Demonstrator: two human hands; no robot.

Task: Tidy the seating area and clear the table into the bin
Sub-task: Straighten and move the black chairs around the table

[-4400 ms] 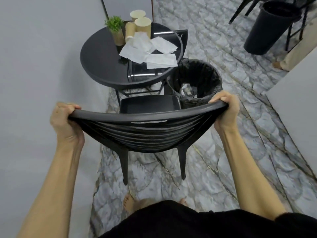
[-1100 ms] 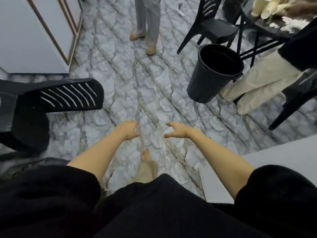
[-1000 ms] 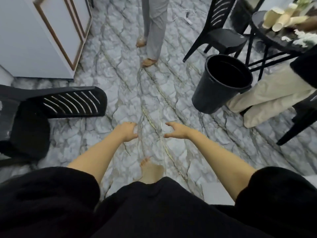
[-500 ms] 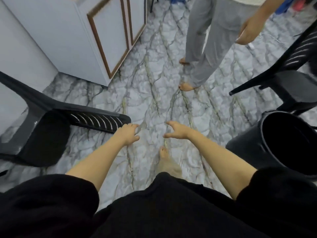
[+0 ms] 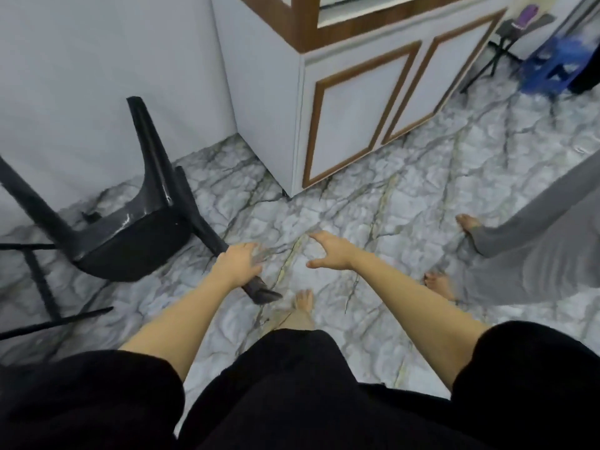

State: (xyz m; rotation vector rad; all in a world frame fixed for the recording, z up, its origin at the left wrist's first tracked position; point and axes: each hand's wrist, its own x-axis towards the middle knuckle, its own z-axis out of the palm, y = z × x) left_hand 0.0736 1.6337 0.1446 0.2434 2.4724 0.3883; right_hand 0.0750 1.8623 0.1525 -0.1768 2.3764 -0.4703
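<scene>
The black plastic chair (image 5: 130,235) lay tipped over on the marble-patterned floor (image 5: 373,203), against the grey wall at the left, its legs pointing up and out. In the head view the left hand (image 5: 238,266) was over the chair's backrest edge (image 5: 256,292), fingers curling onto it, though blur hid whether the grasp was fully closed. The right hand (image 5: 331,253) hovered open and empty just beside it, touching nothing. Another person's bare feet and grey trousers (image 5: 519,254) stood near at the right, and a white cabinet (image 5: 357,102) stood beyond. This looked like the seating-tidying step: righting the fallen chair. The next move probably called for the right hand to take the backrest too, then lifting the chair upright clear of the bystander.
</scene>
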